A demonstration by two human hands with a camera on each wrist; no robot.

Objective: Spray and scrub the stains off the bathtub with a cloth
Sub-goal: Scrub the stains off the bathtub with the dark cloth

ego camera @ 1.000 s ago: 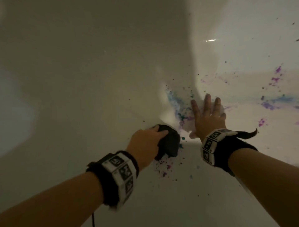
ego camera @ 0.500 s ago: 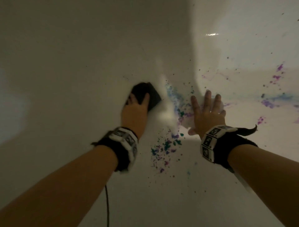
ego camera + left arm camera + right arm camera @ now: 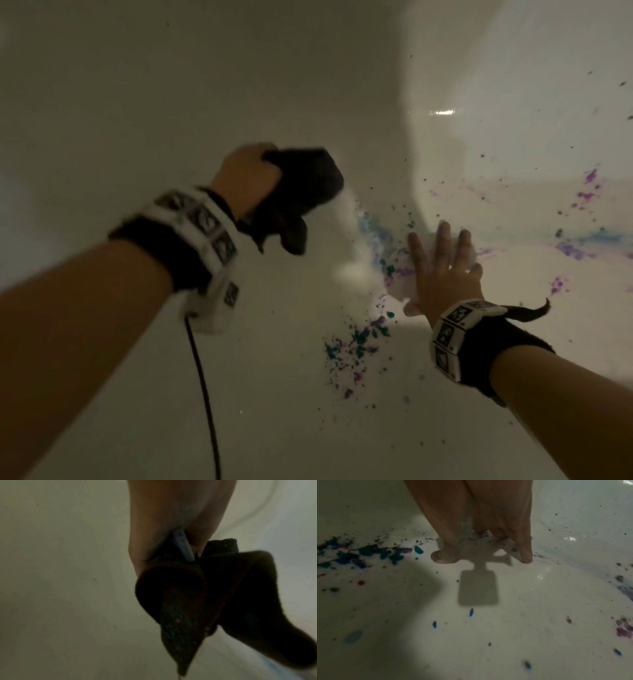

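Head view: left hand (image 3: 251, 178) fingers clamped on dark cloth (image 3: 301, 192); right hand (image 3: 442, 270) fingers splayed flat on bathtub (image 3: 274, 411).

Cloth (image 3: 301, 192) left of the stains (image 3: 359, 339), right hand (image 3: 442, 270) beyond them.

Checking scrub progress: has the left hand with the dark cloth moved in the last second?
Yes. The left hand carried the dark cloth up and left, away from the stains.

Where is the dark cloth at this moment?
In the head view the dark cloth is left of centre, gripped by the left hand, left of the blue smear.
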